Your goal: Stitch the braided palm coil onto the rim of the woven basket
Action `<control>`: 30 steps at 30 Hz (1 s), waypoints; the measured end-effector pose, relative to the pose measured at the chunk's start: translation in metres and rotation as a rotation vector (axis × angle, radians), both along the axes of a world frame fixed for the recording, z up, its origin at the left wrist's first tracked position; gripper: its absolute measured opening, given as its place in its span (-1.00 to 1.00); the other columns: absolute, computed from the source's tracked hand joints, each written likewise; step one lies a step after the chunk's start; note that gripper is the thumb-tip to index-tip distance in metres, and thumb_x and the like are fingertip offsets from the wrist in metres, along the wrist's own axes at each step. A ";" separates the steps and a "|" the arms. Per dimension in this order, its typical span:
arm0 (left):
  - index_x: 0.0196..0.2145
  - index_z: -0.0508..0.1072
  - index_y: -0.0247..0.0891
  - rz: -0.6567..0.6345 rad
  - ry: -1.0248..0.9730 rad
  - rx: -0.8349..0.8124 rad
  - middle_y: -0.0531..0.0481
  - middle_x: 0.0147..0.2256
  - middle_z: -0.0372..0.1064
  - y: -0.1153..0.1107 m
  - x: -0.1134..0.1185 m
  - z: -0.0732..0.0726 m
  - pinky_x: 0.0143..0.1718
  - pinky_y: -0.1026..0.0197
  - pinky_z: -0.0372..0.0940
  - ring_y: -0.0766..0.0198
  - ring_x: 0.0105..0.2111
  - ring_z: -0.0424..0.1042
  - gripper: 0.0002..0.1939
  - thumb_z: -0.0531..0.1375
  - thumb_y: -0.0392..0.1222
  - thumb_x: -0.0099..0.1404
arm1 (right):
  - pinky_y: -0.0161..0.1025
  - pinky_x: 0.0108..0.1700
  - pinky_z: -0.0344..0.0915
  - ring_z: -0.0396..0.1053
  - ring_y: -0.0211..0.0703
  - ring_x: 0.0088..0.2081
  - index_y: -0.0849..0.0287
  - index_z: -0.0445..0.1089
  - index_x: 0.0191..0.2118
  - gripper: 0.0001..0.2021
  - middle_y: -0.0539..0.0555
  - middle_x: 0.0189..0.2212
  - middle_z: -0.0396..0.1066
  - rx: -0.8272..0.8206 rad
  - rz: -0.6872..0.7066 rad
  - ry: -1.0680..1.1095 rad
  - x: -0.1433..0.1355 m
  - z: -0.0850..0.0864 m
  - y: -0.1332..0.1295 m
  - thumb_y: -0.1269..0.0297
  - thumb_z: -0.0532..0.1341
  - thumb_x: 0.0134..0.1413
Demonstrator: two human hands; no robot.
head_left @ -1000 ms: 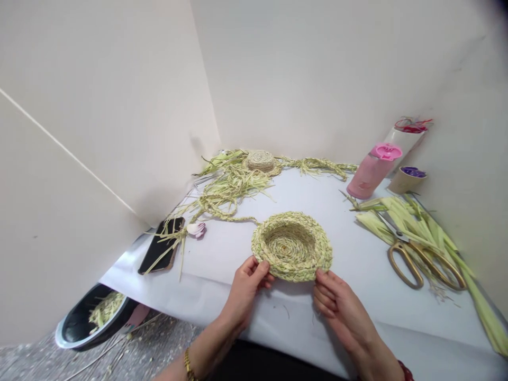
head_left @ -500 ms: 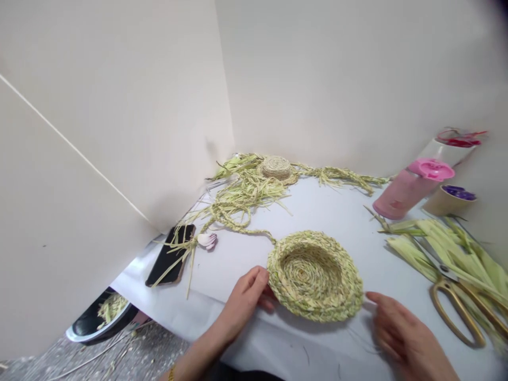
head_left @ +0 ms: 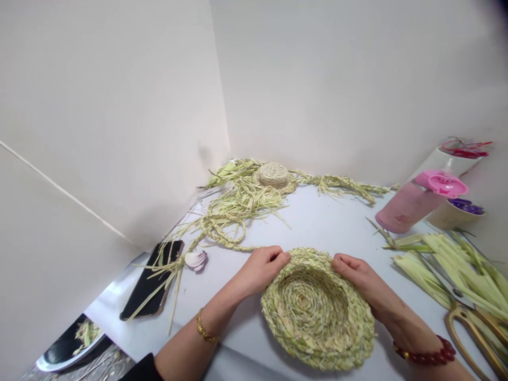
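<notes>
A round woven husk piece (head_left: 317,312), with a coiled hollow middle and a wide braided brim, is tilted toward me near the front of the table. My left hand (head_left: 266,269) grips its upper left rim, thumb on top and fingers behind. On the upper right rim, my right hand (head_left: 355,272) pinches the brim in the same way. A loose braid (head_left: 222,238) runs from behind my left hand to a heap of husk strips (head_left: 254,198) at the back. A small straw hat (head_left: 273,175) sits on that heap.
A black phone (head_left: 148,288) and a purple-white clip (head_left: 196,260) lie at left. Gold-handled scissors (head_left: 470,330) rest on flat husks (head_left: 464,270) at right, below a pink bottle (head_left: 405,205) and a cup (head_left: 454,214). A basin (head_left: 75,349) stands lower left.
Both hands have moved up to the far rim of the woven piece and taken hold of it. The piece has come closer and tilted. The view has shifted slightly.
</notes>
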State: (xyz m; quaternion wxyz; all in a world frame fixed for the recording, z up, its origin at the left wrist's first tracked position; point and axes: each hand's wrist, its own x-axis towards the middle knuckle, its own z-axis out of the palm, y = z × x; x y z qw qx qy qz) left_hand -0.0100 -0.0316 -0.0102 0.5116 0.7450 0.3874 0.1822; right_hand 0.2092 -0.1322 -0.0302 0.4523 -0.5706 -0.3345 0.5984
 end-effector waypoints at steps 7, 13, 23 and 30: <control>-0.50 0.17 -0.29 0.080 -0.386 -0.484 0.10 -0.55 0.10 -0.010 0.004 -0.009 -0.47 0.33 0.09 0.41 -0.54 0.08 -0.55 0.00 0.20 0.23 | -0.34 -0.47 0.14 0.19 -0.30 -0.55 0.18 0.27 -0.40 -0.71 -0.07 -0.60 0.23 -0.023 -0.042 0.222 0.000 -0.005 -0.003 0.04 0.24 0.01; -0.58 0.12 -0.28 -0.056 -0.120 -0.197 0.14 -0.59 0.02 0.001 -0.001 0.014 -0.52 0.35 -0.05 0.42 -0.56 -0.01 -0.54 0.03 0.17 0.22 | -0.39 -0.54 -0.01 0.04 -0.37 -0.60 0.19 0.20 -0.49 -0.65 -0.09 -0.63 0.14 0.023 0.001 0.075 0.004 0.002 -0.004 0.01 0.23 0.00; -0.58 0.15 -0.28 -0.220 0.065 0.247 0.12 -0.59 0.06 -0.015 0.036 0.042 -0.51 0.31 -0.08 0.40 -0.53 0.02 -0.63 -0.03 0.01 0.27 | -0.39 -0.53 -0.14 -0.11 -0.39 -0.54 0.20 0.12 -0.51 -0.59 -0.11 -0.58 -0.05 0.123 0.256 -0.196 0.004 0.028 0.000 -0.06 0.21 0.00; -0.58 0.13 -0.27 -0.089 -0.103 -0.026 0.15 -0.58 -0.07 -0.011 0.039 0.024 -0.53 0.35 -0.08 0.42 -0.54 -0.05 -0.60 0.09 0.09 0.18 | -0.38 -0.52 -0.09 -0.07 -0.38 -0.55 0.19 0.15 -0.47 -0.59 -0.10 -0.58 0.00 0.116 0.274 -0.023 0.001 0.019 0.001 -0.09 0.21 -0.03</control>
